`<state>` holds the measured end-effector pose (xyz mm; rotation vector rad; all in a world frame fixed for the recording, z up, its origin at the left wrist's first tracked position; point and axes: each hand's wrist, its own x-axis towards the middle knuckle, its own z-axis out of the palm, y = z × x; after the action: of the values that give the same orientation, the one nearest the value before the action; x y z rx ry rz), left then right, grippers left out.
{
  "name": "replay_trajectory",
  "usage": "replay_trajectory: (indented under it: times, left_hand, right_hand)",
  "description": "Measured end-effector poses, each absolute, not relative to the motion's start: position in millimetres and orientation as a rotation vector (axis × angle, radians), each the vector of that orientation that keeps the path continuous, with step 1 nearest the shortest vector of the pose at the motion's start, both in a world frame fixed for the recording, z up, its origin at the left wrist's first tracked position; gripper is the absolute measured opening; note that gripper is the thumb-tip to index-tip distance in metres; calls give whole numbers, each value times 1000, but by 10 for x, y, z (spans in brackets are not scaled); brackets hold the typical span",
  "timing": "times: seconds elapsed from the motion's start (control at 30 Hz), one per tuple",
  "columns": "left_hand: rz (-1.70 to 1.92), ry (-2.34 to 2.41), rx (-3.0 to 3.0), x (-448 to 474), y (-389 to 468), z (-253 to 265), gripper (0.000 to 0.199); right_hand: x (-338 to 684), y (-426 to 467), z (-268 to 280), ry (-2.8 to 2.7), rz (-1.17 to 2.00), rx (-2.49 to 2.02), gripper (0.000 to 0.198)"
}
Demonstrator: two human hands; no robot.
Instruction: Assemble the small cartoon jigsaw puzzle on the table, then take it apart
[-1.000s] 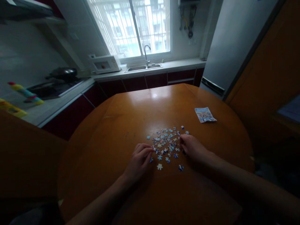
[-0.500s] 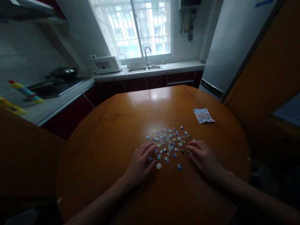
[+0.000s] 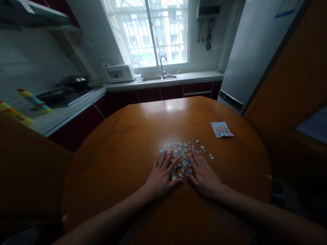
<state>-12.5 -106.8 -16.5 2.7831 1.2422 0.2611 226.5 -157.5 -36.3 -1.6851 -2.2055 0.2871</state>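
Loose jigsaw puzzle pieces point(image 3: 184, 153), mostly pale blue and white with some dark blue, lie scattered on the wooden table point(image 3: 122, 156). My left hand point(image 3: 162, 173) rests palm down at the left side of the pile, fingers spread. On the right, my right hand point(image 3: 203, 173) lies flat over the pile's edge with its fingers stretched out. Both hands cover some pieces, so what lies beneath them is hidden. A few pieces show in the gap between the two thumbs and forefingers. One small cluster of pieces point(image 3: 211, 157) sits apart, right of my right hand.
A printed picture sheet point(image 3: 221, 129) lies on the table at the right. Beyond the table are a sink point(image 3: 150, 79), a microwave point(image 3: 119, 73) and a stove with a wok point(image 3: 75, 81). A fridge point(image 3: 235, 58) stands at the right.
My right hand has moved left onto the pile and flattened. My left hand has spread its fingers and shifted slightly right, so the hands are closer together, with pieces pushed inward.
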Motion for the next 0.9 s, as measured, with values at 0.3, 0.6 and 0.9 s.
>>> replay_trajectory:
  times: [0.3,0.6,0.9]
  left_hand:
    - [487,1417,2594,-407,-596,-63,67]
    - [230,1092,2561,-318,-33,-11,62]
    - [361,833,2603,-236,-233,-34,56]
  right_hand:
    - [2898,-1034,-370,-1795,315,-1703,73]
    - [3135,-241,-294,-2123,595,-1345,64]
    - [2979,-646,-193,-2334,623,-1159,59]
